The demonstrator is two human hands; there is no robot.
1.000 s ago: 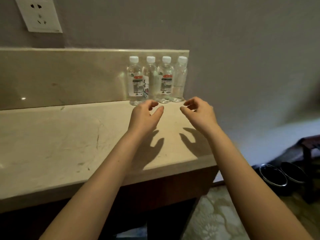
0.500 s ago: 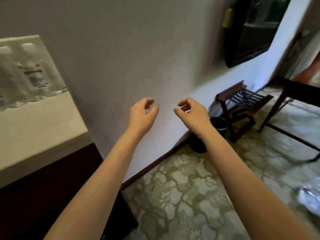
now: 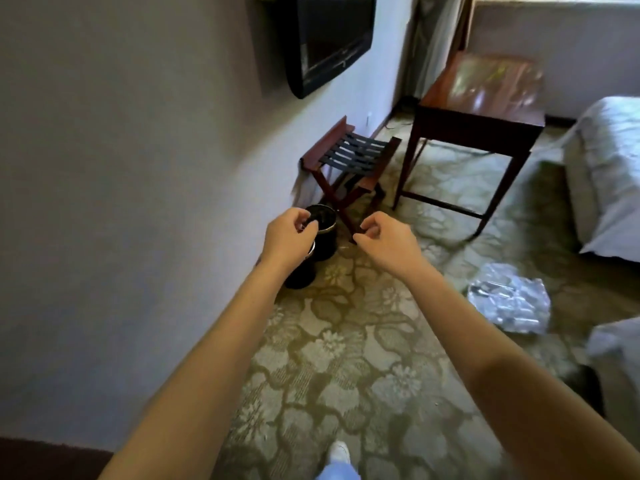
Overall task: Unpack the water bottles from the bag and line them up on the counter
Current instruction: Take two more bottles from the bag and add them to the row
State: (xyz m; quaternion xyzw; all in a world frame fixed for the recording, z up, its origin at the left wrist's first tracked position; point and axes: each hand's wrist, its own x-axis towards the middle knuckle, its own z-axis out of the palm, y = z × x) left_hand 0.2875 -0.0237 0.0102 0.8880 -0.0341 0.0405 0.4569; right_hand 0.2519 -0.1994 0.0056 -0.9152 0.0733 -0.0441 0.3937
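Note:
A clear plastic bag [image 3: 509, 306] with bottles inside lies on the patterned carpet at the right, blurred. My left hand [image 3: 289, 237] and my right hand [image 3: 384, 242] are held out in front of me at mid-frame, both empty with fingers loosely curled and apart. The bag is well to the right of and below my right hand. The counter and the lined-up bottles are out of view.
Two black bins [image 3: 320, 233] stand by the wall under my left hand. Beyond them are a folding luggage rack [image 3: 353, 154], a dark wooden table [image 3: 481, 105] and a wall-mounted TV [image 3: 329, 39]. A bed [image 3: 609, 174] fills the right edge.
The view has swung right, away from the counter with its row of bottles, to the room floor. The bag has come fully into view. Both hands stay empty and raised.

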